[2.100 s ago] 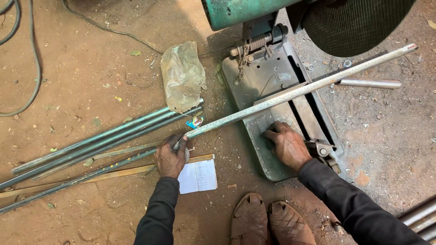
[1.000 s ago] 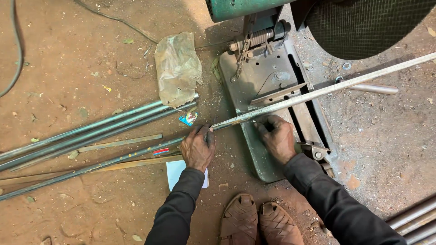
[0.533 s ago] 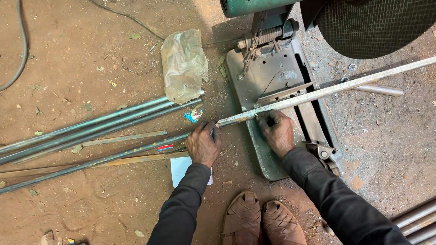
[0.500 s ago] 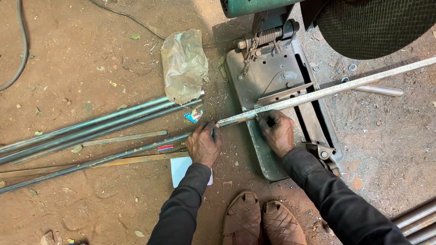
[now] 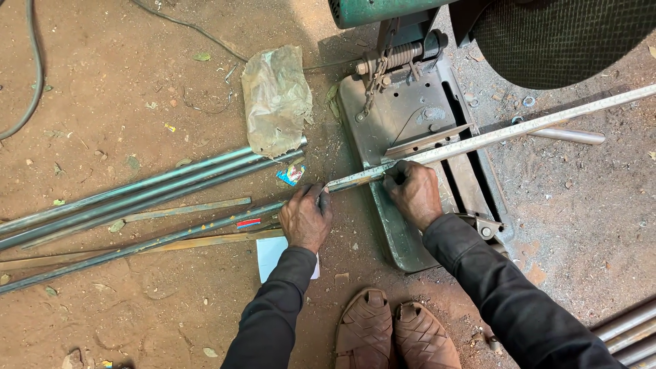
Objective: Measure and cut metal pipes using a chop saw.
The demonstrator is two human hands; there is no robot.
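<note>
A long pale metal bar (image 5: 519, 130) lies slanted across the grey base (image 5: 383, 130) of a green cut-off saw (image 5: 383, 10). My left hand (image 5: 305, 217) grips the bar's near end, just left of the base. My right hand (image 5: 412, 192) rests on the bar over the base, fingers curled against it. The bar runs up to the right past the dark round blade guard (image 5: 567, 37). Whether my right hand wraps the bar fully is hidden.
Several long grey-green rods (image 5: 137, 195) lie on the red dirt at left. A crumpled plastic bag (image 5: 275, 99) sits above them, a white paper (image 5: 270, 256) under my left forearm. My sandalled feet (image 5: 396, 331) are at the bottom; more pipes (image 5: 629, 331) lie lower right.
My left hand has slid rightward along the bar toward the saw base. My right hand moved up from the base onto the bar. The bar shifted slightly.
</note>
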